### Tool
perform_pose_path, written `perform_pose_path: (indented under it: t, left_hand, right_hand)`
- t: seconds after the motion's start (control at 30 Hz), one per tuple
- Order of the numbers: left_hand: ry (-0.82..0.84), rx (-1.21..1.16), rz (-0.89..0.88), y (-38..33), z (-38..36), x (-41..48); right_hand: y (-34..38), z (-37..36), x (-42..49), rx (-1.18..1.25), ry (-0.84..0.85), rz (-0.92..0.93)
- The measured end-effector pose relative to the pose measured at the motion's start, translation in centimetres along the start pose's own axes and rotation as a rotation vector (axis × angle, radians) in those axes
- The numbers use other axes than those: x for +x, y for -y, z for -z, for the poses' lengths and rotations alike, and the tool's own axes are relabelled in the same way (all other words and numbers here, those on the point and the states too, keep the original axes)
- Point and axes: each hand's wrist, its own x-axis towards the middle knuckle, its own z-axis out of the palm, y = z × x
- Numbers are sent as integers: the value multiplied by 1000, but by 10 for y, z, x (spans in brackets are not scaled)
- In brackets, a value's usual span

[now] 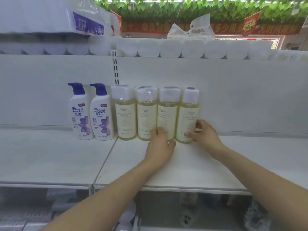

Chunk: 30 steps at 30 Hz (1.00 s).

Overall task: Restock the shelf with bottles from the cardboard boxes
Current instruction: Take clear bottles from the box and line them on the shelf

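1. Progress: four yellow bottles [146, 114] stand in a row at the back of the shelf [216, 164], each touching its neighbour. Directly to their left are two white pump bottles [81, 114]. So much shelf board shows to the right of the row and in front of it that the restocking appears to be at an early stage, with many bottles still to come. The cardboard boxes are not in view.
2. Step in hand: the two rightmost bottles are probably being settled into line.
3. Left hand [160, 147]: the fingers and thumb curl around the base of the third bottle [167, 112], a narrow hold low on the body.
4. Right hand [205, 134]: the thumb lies across the front of the fourth bottle [188, 114] and the fingers [200, 122] wrap its right side, holding it near the base.
5. Orientation: every bottle is upright, with its long axis vertical and its film-wrapped white cap on top. The labels face outward toward the viewer, the fourth turned slightly to the right.
6. Surroundings: white paper rolls [191, 47] line the shelf above.
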Motion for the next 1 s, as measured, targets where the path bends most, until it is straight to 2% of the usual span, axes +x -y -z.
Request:
perform_pose_path:
  t: [0.37,0.47,0.57,0.7,0.8,1.0]
  left_hand:
    - [71,60,66,-14,-7,-2]
    - [97,139,32,-12,1,-3]
    - [16,278,-90,-7,11,-9]
    - [-17,498,-258,-2,27,-20]
    - [-56,650,-357,6,46,-37]
    - [-66,710,-295,12,82,-80]
  right_hand:
    - [2,0,2,30,69,-13]
    - [4,2,0,-2,89,-24]
    - [10,1,-9,-57,93,-52]
    - [23,1,-31,-313,-20,-13]
    - [36,2,-61,-538,-7,113]
    - [68,-22,-128,-875,88,325]
